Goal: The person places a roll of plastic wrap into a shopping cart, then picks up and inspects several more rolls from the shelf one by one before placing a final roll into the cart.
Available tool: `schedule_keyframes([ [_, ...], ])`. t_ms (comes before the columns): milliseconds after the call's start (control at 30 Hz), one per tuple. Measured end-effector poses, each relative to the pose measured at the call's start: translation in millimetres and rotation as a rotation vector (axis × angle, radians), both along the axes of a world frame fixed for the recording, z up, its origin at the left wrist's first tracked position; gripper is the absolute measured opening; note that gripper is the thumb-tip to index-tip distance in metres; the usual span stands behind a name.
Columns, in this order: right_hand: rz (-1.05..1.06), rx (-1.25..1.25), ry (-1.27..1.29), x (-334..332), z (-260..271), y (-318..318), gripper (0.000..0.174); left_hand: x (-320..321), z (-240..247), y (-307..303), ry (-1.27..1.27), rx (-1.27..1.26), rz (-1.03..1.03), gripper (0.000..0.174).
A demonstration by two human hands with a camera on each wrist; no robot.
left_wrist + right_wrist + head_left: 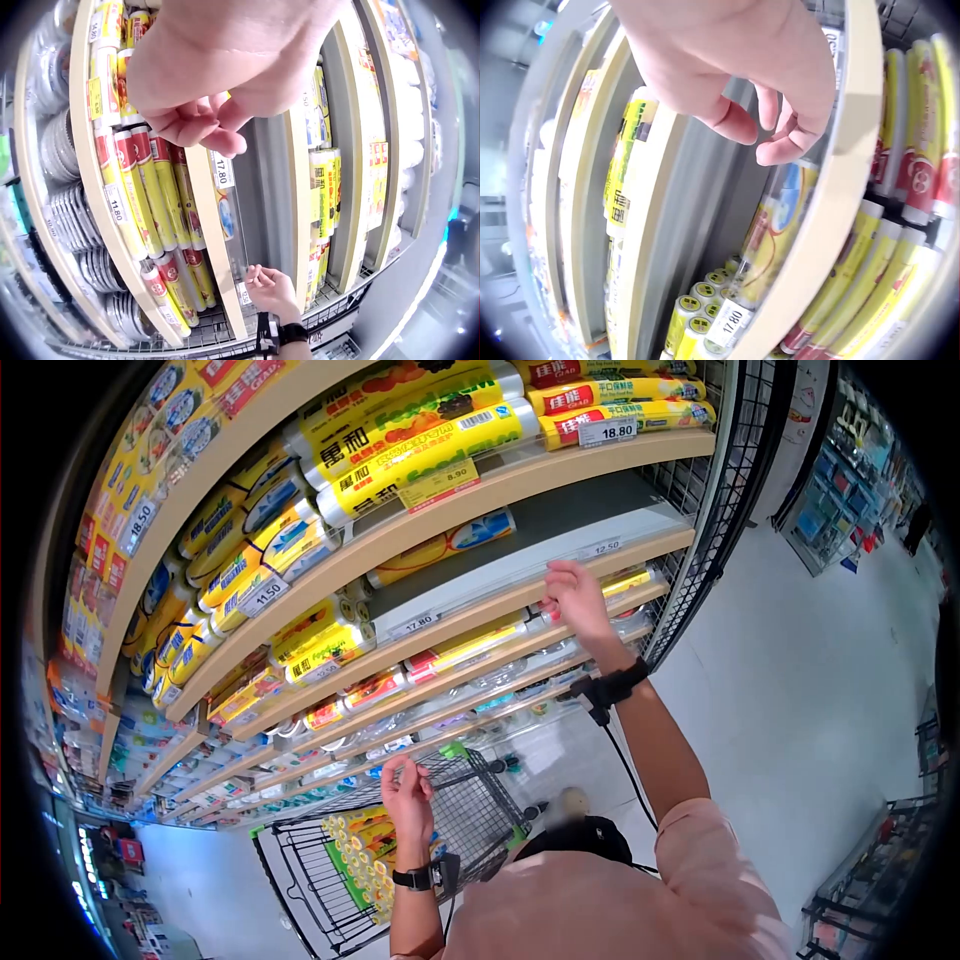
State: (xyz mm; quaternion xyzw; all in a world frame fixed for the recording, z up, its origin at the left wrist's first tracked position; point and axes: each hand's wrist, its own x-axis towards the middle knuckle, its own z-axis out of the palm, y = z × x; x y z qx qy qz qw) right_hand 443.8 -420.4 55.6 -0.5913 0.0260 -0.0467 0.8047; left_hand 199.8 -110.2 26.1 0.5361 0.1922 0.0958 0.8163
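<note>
My right hand (577, 600) is held at the front edge of a partly bare shelf (580, 510), fingers loosely bent and holding nothing. Close up in the right wrist view, the same hand (735, 60) hangs above a yellow-and-blue roll (780, 232) lying on that shelf. The roll (455, 547) lies well left of the right hand in the head view. Lower down, my left hand (407, 800) hovers near the cart with relaxed, half-curled fingers, empty. The left wrist view shows this hand (225, 60) in front of the shelves and the right hand (274, 292) beyond.
A shopping cart (470, 800) stands below, with a stack of yellow rolls (360, 850) inside. Shelves above and below carry yellow packaged rolls (430, 455) behind price tags (607, 432). A black mesh panel (690, 520) closes the shelf's right end, beside pale floor (780, 710).
</note>
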Motion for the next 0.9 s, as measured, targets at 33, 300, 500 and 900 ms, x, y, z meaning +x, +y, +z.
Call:
schedule_keyframes([
  [33, -0.02, 0.029, -0.007, 10, 11, 2, 0.038, 0, 7, -7, 0.0, 0.035, 0.026, 0.018],
  [300, 0.129, -0.033, 0.234, 105, 55, 20, 0.043, -7, 25, -23, -0.014, 0.009, 0.084, 0.036],
  [500, 0.212, -0.158, 0.372, 151, 34, 37, 0.033, -18, 27, -18, 0.008, 0.007, 0.124, 0.036],
  [900, 0.232, -0.673, 0.16, 195, 5, 61, 0.041, -38, 21, -13, 0.08, 0.0, 0.196, 0.037],
])
